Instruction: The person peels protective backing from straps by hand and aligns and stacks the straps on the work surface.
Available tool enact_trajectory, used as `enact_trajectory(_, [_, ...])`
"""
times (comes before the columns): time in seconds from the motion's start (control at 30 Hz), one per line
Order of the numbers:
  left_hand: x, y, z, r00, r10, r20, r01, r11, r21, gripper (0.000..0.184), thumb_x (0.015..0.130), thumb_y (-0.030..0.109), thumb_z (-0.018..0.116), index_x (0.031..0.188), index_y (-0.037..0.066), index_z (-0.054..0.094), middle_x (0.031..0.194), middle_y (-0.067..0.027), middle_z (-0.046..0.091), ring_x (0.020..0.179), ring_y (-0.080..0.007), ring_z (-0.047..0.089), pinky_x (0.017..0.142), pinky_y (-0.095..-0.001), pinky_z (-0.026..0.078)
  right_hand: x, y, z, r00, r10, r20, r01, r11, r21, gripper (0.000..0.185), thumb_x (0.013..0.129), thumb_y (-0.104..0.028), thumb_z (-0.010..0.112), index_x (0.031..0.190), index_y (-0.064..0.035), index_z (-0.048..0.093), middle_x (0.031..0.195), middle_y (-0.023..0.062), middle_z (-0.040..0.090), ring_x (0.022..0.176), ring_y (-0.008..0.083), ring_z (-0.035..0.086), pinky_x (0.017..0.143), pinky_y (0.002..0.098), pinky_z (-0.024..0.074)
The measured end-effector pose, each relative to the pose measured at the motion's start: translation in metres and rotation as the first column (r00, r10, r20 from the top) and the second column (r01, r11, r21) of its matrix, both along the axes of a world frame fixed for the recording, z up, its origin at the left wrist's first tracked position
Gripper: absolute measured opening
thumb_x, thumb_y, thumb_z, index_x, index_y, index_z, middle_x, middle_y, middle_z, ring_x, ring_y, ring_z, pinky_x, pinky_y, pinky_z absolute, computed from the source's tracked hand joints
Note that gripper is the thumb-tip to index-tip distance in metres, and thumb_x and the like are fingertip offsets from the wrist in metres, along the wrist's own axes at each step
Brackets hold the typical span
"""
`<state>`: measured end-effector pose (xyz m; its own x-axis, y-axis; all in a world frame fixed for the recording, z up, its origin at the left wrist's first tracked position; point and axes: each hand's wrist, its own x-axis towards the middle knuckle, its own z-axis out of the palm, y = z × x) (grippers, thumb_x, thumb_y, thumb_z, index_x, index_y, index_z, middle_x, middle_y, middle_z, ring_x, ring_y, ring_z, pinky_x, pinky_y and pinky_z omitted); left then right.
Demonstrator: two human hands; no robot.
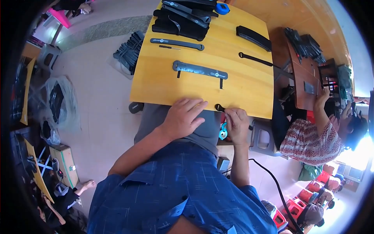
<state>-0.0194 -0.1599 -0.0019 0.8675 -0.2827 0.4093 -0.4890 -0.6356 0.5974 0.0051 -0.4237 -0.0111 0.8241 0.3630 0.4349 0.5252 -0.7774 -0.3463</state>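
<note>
At the table's near edge, my right hand pinches a short black strap with a loop end. My left hand rests on the edge to its left, fingers stretched out and holding nothing. Beyond both hands lies a shiny dark grey strap with a white logo, with a small black tab and another black tab sticking out from under it. Farther up are a second grey logo strap and a thin dark screwdriver-like rod.
Stacked black straps and a blue tape-measure-like object sit at the far edge of the yellow table. On the right are a black bundle and a looped black strap. A co-worker's patterned sleeve is farther right.
</note>
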Motion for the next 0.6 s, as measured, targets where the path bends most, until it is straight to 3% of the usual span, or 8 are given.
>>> enact_trajectory(0.07, [-0.002, -0.003, 0.003, 0.996, -0.054, -0.076, 0.049, 0.997, -0.065, 0.054, 0.083, 0.023, 0.081, 0.133, 0.008, 0.066, 0.125, -0.0106, 0.069, 0.11, -0.0304, 0.067, 0.099, -0.043, 0.053, -0.003, 0.008, 0.003, 0.999, 0.008, -0.048, -0.004, 0.997, 0.072, 0.017, 0.084, -0.003, 0.077, 0.099, -0.0087, 0.071, 0.092, 0.009, 0.069, 0.087, 0.0315, 0.068, 0.078, 0.0424, 0.0552])
enact_trajectory(0.1, [-0.001, -0.005, 0.002, 0.995, -0.055, -0.078, 0.05, 0.997, -0.061, 0.054, 0.083, 0.023, 0.081, 0.133, 0.008, 0.066, 0.125, -0.0106, 0.069, 0.11, -0.0304, 0.067, 0.099, -0.043, 0.053, -0.004, 0.015, 0.006, 0.999, 0.006, -0.049, -0.003, 0.997, 0.075, 0.017, 0.084, -0.003, 0.077, 0.099, -0.0087, 0.071, 0.092, 0.009, 0.069, 0.087, 0.0315, 0.068, 0.078, 0.0424, 0.0552])
enact_trajectory(0.17, [0.001, -0.007, 0.001, 0.999, -0.007, 0.048, 0.011, 0.997, -0.079, 0.044, 0.083, 0.021, 0.081, 0.124, 0.008, 0.07, 0.117, -0.0097, 0.072, 0.099, -0.03, 0.07, 0.084, -0.0409, 0.057, -0.002, 0.03, 0.013, 0.995, 0.071, -0.063, -0.059, 0.982, 0.18, 0.012, 0.088, -0.004, 0.075, 0.099, -0.0074, 0.07, 0.091, 0.0114, 0.071, 0.083, 0.0326, 0.07, 0.075, 0.0422, 0.0562])
enact_trajectory(0.4, [0.007, 0.009, 0.005, 0.998, 0.065, 0.021, -0.06, 0.979, -0.194, 0.019, 0.087, 0.013, 0.079, 0.105, 0.008, 0.075, 0.091, -0.0091, 0.074, 0.081, -0.0318, 0.07, 0.071, -0.0397, 0.056, 0.015, 0.063, 0.036, 0.972, 0.177, -0.157, -0.133, 0.958, 0.255, 0.008, 0.091, -0.007, 0.074, 0.098, -0.0058, 0.071, 0.089, 0.0132, 0.072, 0.081, 0.0328, 0.072, 0.072, 0.0411, 0.0571])
enact_trajectory(0.47, [0.012, 0.016, 0.01, 0.994, 0.095, -0.048, -0.105, 0.949, -0.297, 0.015, 0.091, 0.007, 0.076, 0.104, 0.002, 0.074, 0.086, -0.0095, 0.075, 0.072, -0.0221, 0.071, 0.068, -0.0348, 0.056, 0.022, 0.064, 0.038, 0.954, 0.195, -0.226, -0.13, 0.953, 0.273, 0.009, 0.091, -0.008, 0.075, 0.099, -0.005, 0.072, 0.09, 0.0142, 0.073, 0.082, 0.0332, 0.072, 0.073, 0.0407, 0.0577])
enact_trajectory(0.5, [0.013, 0.024, 0.007, 0.993, 0.103, -0.056, -0.115, 0.951, -0.288, 0.015, 0.091, 0.007, 0.076, 0.104, 0.002, 0.074, 0.086, -0.0095, 0.075, 0.072, -0.0221, 0.071, 0.068, -0.0348, 0.056, 0.026, 0.063, 0.037, 0.951, 0.204, -0.233, -0.135, 0.95, 0.283, 0.009, 0.091, -0.008, 0.075, 0.099, -0.005, 0.072, 0.09, 0.0142, 0.073, 0.082, 0.0332, 0.072, 0.073, 0.0407, 0.0577])
enact_trajectory(0.57, [0.015, 0.037, 0.001, 0.891, 0.093, -0.444, -0.312, 0.837, -0.449, 0.01, 0.096, 0.006, 0.073, 0.104, -0.001, 0.074, 0.085, -0.0057, 0.075, 0.069, -0.0125, 0.068, 0.063, -0.0277, 0.055, 0.033, 0.05, 0.036, 0.906, 0.139, -0.401, -0.011, 0.953, 0.304, 0.01, 0.092, -0.008, 0.075, 0.101, -0.0035, 0.073, 0.091, 0.0147, 0.073, 0.081, 0.0302, 0.073, 0.074, 0.0374, 0.058])
enact_trajectory(0.6, [0.017, 0.041, 0.001, 0.888, 0.096, -0.45, -0.316, 0.838, -0.445, 0.01, 0.096, 0.006, 0.073, 0.104, -0.001, 0.074, 0.085, -0.0057, 0.075, 0.069, -0.0125, 0.068, 0.063, -0.0277, 0.055, 0.034, 0.046, 0.035, 0.903, 0.141, -0.406, -0.01, 0.952, 0.307, 0.01, 0.092, -0.008, 0.075, 0.101, -0.0035, 0.073, 0.091, 0.0147, 0.073, 0.081, 0.0302, 0.073, 0.074, 0.0374, 0.058])
